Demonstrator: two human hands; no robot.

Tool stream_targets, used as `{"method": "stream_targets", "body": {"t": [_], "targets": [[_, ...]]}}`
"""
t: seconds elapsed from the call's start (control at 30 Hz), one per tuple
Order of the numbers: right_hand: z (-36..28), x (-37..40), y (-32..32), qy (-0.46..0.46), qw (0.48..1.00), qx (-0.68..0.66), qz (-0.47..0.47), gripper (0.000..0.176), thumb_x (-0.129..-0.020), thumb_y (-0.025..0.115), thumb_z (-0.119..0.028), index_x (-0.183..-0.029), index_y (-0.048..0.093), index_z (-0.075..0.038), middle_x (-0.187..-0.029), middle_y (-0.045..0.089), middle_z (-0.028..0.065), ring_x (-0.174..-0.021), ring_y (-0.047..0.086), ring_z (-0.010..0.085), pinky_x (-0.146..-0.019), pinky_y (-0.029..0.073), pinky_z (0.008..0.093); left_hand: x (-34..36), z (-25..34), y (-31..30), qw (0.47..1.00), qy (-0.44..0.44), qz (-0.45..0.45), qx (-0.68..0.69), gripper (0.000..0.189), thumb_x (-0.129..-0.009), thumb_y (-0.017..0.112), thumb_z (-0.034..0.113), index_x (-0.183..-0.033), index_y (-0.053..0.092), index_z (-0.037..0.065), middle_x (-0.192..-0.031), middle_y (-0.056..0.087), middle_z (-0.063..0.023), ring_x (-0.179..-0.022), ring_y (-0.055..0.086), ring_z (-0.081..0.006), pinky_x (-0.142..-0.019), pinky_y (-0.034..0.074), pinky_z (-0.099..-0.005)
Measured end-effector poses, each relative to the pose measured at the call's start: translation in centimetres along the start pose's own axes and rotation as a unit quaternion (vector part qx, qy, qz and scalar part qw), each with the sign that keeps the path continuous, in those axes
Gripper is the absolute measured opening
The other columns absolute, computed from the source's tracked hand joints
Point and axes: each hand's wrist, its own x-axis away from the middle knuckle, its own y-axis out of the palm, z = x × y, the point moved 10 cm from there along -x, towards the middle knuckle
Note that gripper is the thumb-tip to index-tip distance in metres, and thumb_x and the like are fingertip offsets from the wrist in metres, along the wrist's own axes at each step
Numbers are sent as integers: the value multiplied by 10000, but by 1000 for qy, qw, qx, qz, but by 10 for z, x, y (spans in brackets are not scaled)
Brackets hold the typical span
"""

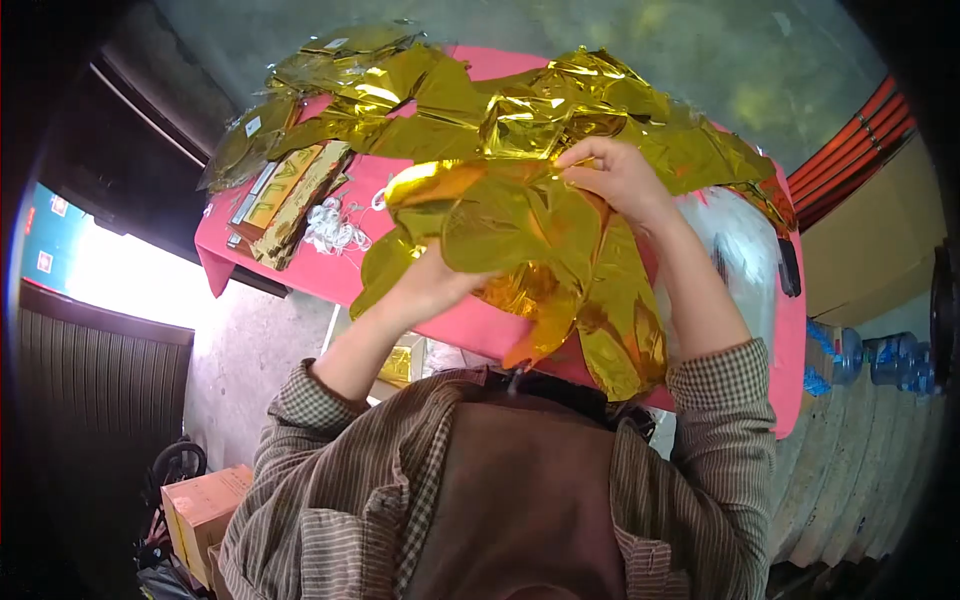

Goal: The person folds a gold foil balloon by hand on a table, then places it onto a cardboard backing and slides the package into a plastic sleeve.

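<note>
At the near edge of the table covered with pink cloth (pixel 222 245), the person holds a large, shiny gold foil piece with rounded lobes (pixel 530 220). It is raised over the middle part of this edge, and its lower end hangs close to the person's body. The left hand (pixel 435 288) is at the near left side of the foil piece; its fingers go behind the foil, so I cannot tell how they are closed. The right hand (pixel 622 182) is a little farther, and its thumb and forefinger pinch the upper border of the foil piece.

Toward the left edge of the table lies a loose tangle of white string (pixel 335 228). Just beside it, nearer to the left edge, are flat packets in gold and dark colours (pixel 287 200). Near the right edge there is a clear plastic bag with whitish content (pixel 742 250), and beside it a small black object (pixel 789 268). Along the far edge spreads a crumpled heap of gold foil (pixel 560 100). At the far left corner, flat gold pieces in transparent wrapping (pixel 250 132) lie partly over the border.
</note>
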Motion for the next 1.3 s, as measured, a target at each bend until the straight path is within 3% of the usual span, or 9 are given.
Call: {"method": "stream_targets", "body": {"t": [0.2, 0.33, 0.43, 0.5, 0.83, 0.97, 1.2, 1.27, 1.3], "targets": [[-59, 23, -7, -127, 981, 36, 143, 142, -831, 585, -3, -964, 624, -31, -748, 563, -50, -601, 444, -1, -508, 343, 174, -9, 22, -2, 933, 129, 2, 337, 706, -874, 558, 479, -1370, 305, 45, -1310, 448, -81, -1137, 492, -182, -901, 458, -336], [-82, 47, -2, -179, 958, 92, 206, 187, -835, 584, 8, -1017, 610, -20, -857, 576, -42, -620, 413, -2, -520, 332, 167, -10, 46, -4, 909, 116, 109, 386, 513, -890, 600, 248, -1315, 391, 50, -1227, 506, -70, -1076, 529, -158, -879, 466, -293], [-100, 57, 0, -223, 956, -29, 191, 160, -873, 563, -47, -1032, 572, -30, -887, 578, -25, -598, 449, 18, -498, 357, 185, -13, 42, -40, 923, 103, 234, 287, 277, -860, 623, 114, -1123, 565, 49, -987, 617, -28, -890, 572, -115, -752, 465, -256], [-65, 49, -9, -109, 944, -257, 178, 140, -918, 520, -132, -1023, 528, -40, -891, 578, 15, -563, 498, 62, -463, 386, 212, -6, 41, -64, 928, 81, 290, 219, 223, -844, 662, 151, -1035, 612, 47, -953, 631, -24, -836, 568, -98, -721, 461, -254], [8, 34, 7, 45, 976, -208, 55, 282, -962, 408, -280, -913, 553, -44, -838, 591, 43, -601, 576, 109, -539, 468, 241, 39, 145, -112, 854, 259, 356, -278, 279, -809, 709, 219, -965, 628, 2, -852, 675, -92, -734, 644, -198, -674, 489, -299], [32, 26, -4, 59, 973, -207, 84, 274, -954, 427, -289, -932, 557, -50, -852, 590, 33, -629, 576, 103, -568, 470, 236, 54, 192, -39, 677, 402, 214, -578, 237, -606, 689, 99, -832, 618, 88, -721, 624, -74, -650, 628, -261, -571, 496, -377], [93, -2, -47, -23, 965, -143, 217, 293, -904, 532, -283, -997, 560, -7, -835, 584, 43, -679, 594, 134, -597, 462, 253, -15, 57, 66, 697, 152, -103, -693, 91, -733, 575, 87, -763, 655, 55, -676, 638, -107, -683, 662, -276, -559, 529, -379], [128, -21, -45, 97, 970, -128, 182, 394, -865, 589, -339, -1034, 572, 17, -897, 624, 80, -775, 621, 155, -673, 483, 274, -16, 39, 76, 776, 129, -79, -612, 146, -753, 564, 74, -854, 666, 46, -735, 659, -107, -715, 668, -280, -574, 533, -385], [135, -29, -44, 83, 981, -60, 167, 441, -842, 614, -360, -1045, 578, 30, -926, 636, 106, -819, 626, 164, -707, 487, 283, -18, 23, 82, 770, 121, -104, -617, 349, -816, 579, 222, -1126, 555, 63, -788, 631, -131, -663, 647, -282, -537, 510, -390]]}}
